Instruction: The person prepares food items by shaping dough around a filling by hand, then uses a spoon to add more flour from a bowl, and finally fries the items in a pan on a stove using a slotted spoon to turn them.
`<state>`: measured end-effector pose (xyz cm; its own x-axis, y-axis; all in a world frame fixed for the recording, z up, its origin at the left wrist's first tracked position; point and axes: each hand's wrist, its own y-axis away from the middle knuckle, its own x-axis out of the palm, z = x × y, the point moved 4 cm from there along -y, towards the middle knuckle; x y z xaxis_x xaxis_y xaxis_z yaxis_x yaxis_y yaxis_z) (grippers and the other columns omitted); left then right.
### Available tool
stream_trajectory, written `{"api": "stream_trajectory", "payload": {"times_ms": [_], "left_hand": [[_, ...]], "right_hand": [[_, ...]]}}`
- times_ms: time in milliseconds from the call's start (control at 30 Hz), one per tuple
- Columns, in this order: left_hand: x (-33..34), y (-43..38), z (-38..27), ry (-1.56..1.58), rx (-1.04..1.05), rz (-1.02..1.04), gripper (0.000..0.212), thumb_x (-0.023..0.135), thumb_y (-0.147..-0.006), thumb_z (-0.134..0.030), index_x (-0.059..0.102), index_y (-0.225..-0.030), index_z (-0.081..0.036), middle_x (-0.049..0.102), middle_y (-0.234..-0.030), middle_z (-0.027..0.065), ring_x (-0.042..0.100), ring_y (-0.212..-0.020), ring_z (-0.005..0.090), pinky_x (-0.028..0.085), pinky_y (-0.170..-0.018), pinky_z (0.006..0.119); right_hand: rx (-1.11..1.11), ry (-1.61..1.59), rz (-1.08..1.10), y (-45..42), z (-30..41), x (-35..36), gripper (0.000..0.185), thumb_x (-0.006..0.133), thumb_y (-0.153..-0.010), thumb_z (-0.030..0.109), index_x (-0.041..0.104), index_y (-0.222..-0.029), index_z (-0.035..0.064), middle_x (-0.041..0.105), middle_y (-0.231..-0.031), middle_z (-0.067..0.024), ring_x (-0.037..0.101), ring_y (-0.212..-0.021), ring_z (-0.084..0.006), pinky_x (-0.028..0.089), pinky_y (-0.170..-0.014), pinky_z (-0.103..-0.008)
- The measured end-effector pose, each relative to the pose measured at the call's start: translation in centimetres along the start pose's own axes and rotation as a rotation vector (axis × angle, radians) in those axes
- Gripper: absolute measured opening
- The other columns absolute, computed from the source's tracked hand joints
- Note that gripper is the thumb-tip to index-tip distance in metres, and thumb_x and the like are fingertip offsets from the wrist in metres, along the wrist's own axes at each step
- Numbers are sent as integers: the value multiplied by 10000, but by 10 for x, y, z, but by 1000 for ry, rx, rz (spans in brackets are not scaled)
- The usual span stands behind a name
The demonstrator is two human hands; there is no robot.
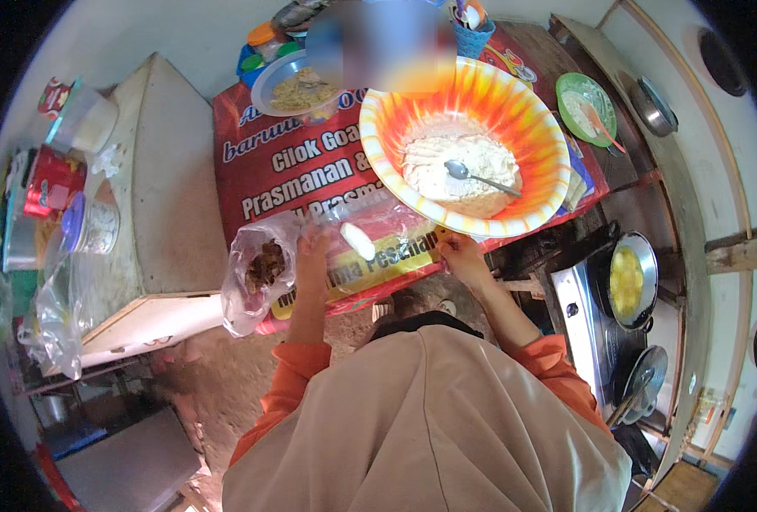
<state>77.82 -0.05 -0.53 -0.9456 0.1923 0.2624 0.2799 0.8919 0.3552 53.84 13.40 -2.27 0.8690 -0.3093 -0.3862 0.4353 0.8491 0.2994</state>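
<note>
My left hand rests at the near side of the table, beside a clear plastic bag with dark brown pieces in it; whether it holds anything is not clear. A white, elongated piece of dough lies on clear plastic sheeting between my hands. My right hand is at the table's near edge, just below the big orange and yellow basin, its fingers bent near the plastic's edge. White flour or dough fills the basin's bottom, with a metal spoon lying on it.
Behind stands a bowl of yellowish food. A green bowl with white paste is at the back right. On the right, a pan with yellow pieces in liquid sits on a stove. A wooden cabinet stands left, with containers beside it.
</note>
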Motion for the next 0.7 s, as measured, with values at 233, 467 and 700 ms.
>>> {"api": "stream_trajectory", "payload": {"times_ms": [233, 467, 700], "left_hand": [[-4, 7, -11, -428, 315, -121, 520, 384, -769, 56, 347, -1282, -21, 456, -1224, 118, 465, -1065, 185, 350, -902, 262], [12, 33, -32, -728, 638, -210, 506, 435, -771, -20, 338, -1267, 10, 360, -1304, 167, 337, -1211, 291, 288, -976, 354], [82, 61, -60, -819, 1177, -168, 509, 445, -876, -265, 306, -1283, 7, 304, -1334, 181, 317, -1220, 301, 278, -981, 406]], "right_hand": [[128, -32, -101, 49, 11, -15, 132, 507, -818, 115, 583, -831, 8, 559, -656, -46, 515, -559, -87, 410, -507, -229], [41, -134, -472, 94, -47, -40, 185, 556, -803, 203, 619, -777, 32, 601, -702, -99, 568, -597, -185, 451, -605, -281], [-162, 247, -749, 154, -87, -102, 288, 535, -819, 284, 596, -702, 28, 570, -590, -117, 550, -525, -232, 438, -530, -328]]}}
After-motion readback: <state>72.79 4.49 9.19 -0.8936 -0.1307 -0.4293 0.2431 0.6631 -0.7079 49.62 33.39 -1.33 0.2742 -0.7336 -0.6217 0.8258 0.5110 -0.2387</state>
